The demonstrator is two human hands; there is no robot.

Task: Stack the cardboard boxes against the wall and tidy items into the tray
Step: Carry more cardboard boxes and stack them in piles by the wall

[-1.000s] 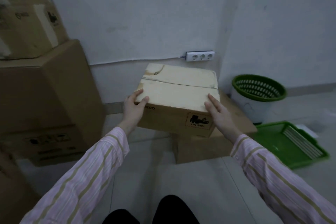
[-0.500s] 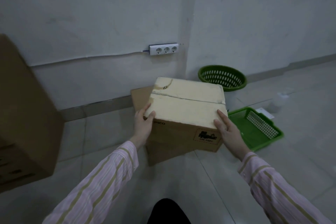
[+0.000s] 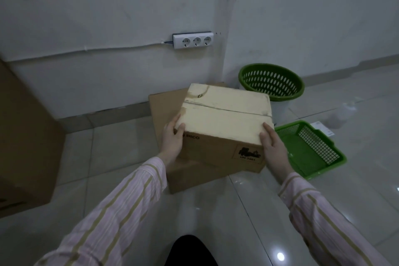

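I see left hand (image 3: 172, 143) and right hand (image 3: 273, 150) gripping the box (image 3: 224, 119) at its 2 near corners (thumbs on top). It is over a 2nd box (image 3: 165, 102) by the wall (image 3: 108, 28); tray (image 3: 302, 153) just right.

cardboard boxes (image 3: 224, 119) (image 3: 164, 106) (image 3: 26, 147): 3 | green tray (image 3: 302, 157): 1 | green basket (image 3: 272, 81): 1 | socket strip (image 3: 193, 40): 1 | hands (image 3: 172, 142) (image 3: 273, 147): 2

The box (image 3: 224, 123) sits over a lower box (image 3: 165, 103) by the wall (image 3: 108, 17), with the left hand (image 3: 172, 143) on its left side and the right hand (image 3: 273, 147) on its right. The tray (image 3: 311, 151) lies just right, before the basket (image 3: 271, 81). A big box (image 3: 23, 136) stands far left, and sockets (image 3: 192, 40) sit on the wall behind.
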